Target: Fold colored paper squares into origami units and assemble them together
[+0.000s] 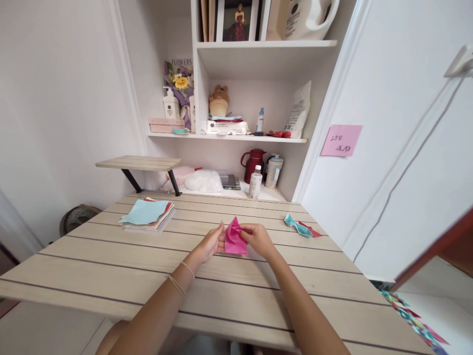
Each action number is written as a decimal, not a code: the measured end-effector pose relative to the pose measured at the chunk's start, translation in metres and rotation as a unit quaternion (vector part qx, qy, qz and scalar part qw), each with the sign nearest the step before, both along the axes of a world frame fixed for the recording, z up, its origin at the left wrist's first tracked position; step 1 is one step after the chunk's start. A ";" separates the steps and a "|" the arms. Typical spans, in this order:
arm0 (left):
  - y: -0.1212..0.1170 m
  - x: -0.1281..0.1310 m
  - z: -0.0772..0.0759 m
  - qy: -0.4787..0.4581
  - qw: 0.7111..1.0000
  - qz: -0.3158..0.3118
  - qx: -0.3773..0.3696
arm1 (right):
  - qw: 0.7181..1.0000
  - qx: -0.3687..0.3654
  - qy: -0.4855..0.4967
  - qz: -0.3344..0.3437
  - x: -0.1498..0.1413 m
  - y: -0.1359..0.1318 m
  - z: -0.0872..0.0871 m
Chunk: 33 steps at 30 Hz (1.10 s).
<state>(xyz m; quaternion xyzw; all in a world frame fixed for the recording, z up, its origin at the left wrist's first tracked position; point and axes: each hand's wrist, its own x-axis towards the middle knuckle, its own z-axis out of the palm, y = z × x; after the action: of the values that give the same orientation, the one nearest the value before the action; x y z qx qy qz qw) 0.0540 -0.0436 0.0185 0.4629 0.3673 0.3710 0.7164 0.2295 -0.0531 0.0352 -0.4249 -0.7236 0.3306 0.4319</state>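
A bright pink sheet of paper (235,241), creased and partly folded, is held above the middle of the wooden table (148,276). My left hand (210,242) supports its left edge, with the fingers passing behind the paper and the thumb pointing up. On the other side, my right hand (258,239) pinches the paper near its upper right, thumb and forefinger closed on it. To the right on the table lie twisted folded paper pieces (303,229) in teal and red. A stack of coloured paper sheets (146,213), light blue on top, rests at the left.
A small raised shelf (138,162) on black legs stands at the table's back left. Behind the table are a clear bottle (255,182), a red jug (253,165) and a pale tumbler (274,172). A colourful folded-paper chain (414,315) hangs beyond the right edge.
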 end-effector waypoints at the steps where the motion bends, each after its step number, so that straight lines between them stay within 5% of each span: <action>1: 0.000 -0.001 0.001 0.001 1.000 -0.006 -0.008 | 1.000 0.017 -0.023 -0.004 0.000 0.000 0.001; 10: 0.005 -0.008 -0.002 -0.016 0.998 -0.053 -0.034 | 0.990 0.079 -0.098 0.065 -0.002 -0.010 0.011; 23: 0.006 -0.009 -0.003 -0.019 0.993 -0.090 -0.080 | 0.993 0.056 -0.092 0.038 -0.003 -0.007 0.006; 33: 0.003 -0.009 -0.003 0.040 0.981 -0.136 -0.136 | 0.972 0.103 -0.210 -0.016 -0.002 -0.003 -0.001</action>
<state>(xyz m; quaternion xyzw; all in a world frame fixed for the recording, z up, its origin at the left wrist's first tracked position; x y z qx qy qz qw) 0.0449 -0.0405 0.0150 0.4215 0.3765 0.1980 0.8009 0.2276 -0.0561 0.0340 -0.4499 -0.8210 0.1508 0.3175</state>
